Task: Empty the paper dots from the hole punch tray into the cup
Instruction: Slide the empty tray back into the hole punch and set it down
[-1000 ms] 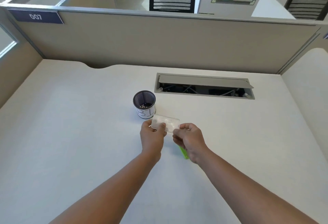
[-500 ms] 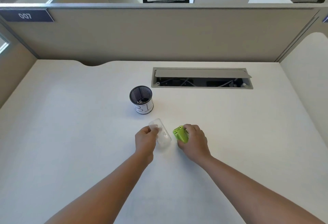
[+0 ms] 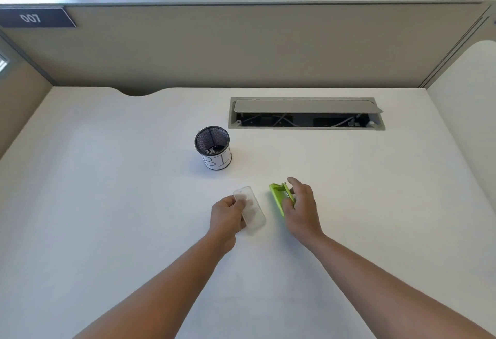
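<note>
A black mesh cup (image 3: 213,148) with a white label stands on the white desk, paper dots lying at its bottom. My left hand (image 3: 226,216) grips the clear plastic tray (image 3: 251,208) by its near left side, below and right of the cup. The tray looks empty, and my fingers show through it. The green hole punch (image 3: 279,197) is tipped on its side, with my right hand (image 3: 302,207) closed around its right side. Tray and punch are a short gap apart.
An open cable hatch (image 3: 306,114) with a raised grey flap is set in the desk behind and right of the cup. Beige partition walls (image 3: 241,48) close the desk at the back and both sides.
Both hands held the tray near the cup a second ago. My right hand let go and took up the green punch. My left hand drew the tray back from the cup.
</note>
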The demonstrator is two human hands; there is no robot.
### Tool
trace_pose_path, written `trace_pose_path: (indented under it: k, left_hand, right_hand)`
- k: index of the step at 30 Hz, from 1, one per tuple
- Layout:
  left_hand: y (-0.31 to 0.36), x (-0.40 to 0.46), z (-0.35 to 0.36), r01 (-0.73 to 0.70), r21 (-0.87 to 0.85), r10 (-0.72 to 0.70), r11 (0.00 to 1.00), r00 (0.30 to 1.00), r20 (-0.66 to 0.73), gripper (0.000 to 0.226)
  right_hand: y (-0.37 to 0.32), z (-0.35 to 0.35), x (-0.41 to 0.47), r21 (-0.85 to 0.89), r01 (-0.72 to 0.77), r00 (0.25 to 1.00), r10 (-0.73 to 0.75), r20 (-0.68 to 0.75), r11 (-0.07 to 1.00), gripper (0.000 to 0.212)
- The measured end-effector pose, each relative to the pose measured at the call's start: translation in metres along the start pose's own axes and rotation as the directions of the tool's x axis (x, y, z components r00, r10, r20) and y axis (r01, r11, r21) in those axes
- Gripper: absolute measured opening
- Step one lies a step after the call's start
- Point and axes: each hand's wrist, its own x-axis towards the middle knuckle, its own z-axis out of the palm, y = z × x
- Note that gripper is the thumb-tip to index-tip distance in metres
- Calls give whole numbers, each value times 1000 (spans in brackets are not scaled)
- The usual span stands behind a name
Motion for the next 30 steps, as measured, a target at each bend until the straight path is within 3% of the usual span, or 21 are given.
trace_pose_path:
  k: [6, 11, 19, 30]
  left_hand:
    - [4, -11, 11, -6, 22, 4, 1000, 999, 54, 13]
    - [8, -21, 21, -31, 43, 27, 999, 995, 98, 15]
    - [18, -37, 29, -51, 17, 48, 999, 988, 147, 17]
    - [25, -51, 31, -87, 61, 73, 994, 976, 205, 21]
  right_hand:
    - [-13, -4, -7, 324, -66, 998, 63, 21, 944, 43]
    - [-17, 0, -12, 432, -70, 997, 48, 62, 899, 47]
    - [-22, -6, -23, 429, 10, 998, -34, 48, 903, 43]
    - [-24, -8, -33, 290, 153, 987, -158, -8, 945, 50]
